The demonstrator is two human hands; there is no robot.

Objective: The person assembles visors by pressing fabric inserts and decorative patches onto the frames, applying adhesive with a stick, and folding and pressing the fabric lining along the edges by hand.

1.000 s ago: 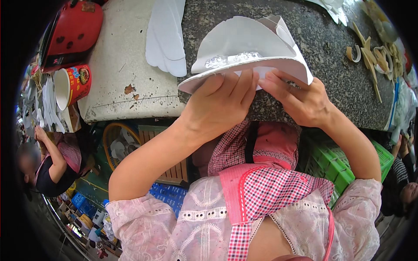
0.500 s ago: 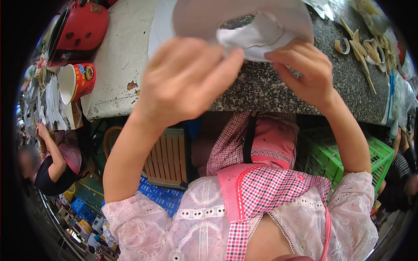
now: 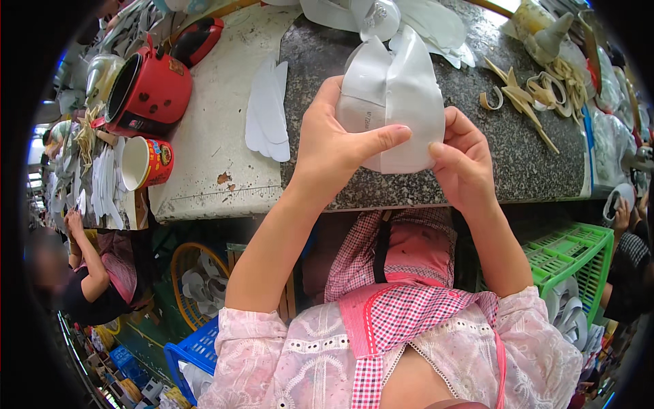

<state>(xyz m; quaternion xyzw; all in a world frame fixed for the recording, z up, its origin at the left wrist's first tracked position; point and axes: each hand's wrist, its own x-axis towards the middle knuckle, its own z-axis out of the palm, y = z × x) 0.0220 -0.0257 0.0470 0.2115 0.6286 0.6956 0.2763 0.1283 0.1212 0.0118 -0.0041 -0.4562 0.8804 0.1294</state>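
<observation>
Two-handed, holding the curved white piece [image 3: 415,95] over the speckled worktop [image 3: 531,174], clasping with left hand [image 3: 334,136], pinching one edge with right hand [image 3: 469,167], perhaps risking creases from overtight squeezing.

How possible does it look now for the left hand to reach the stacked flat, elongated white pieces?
Probably yes: the stacked pieces lie to the left of the left hand, with nothing visible between; however, its grip on the curved, smooth white sheet would likely need to open first.
</observation>
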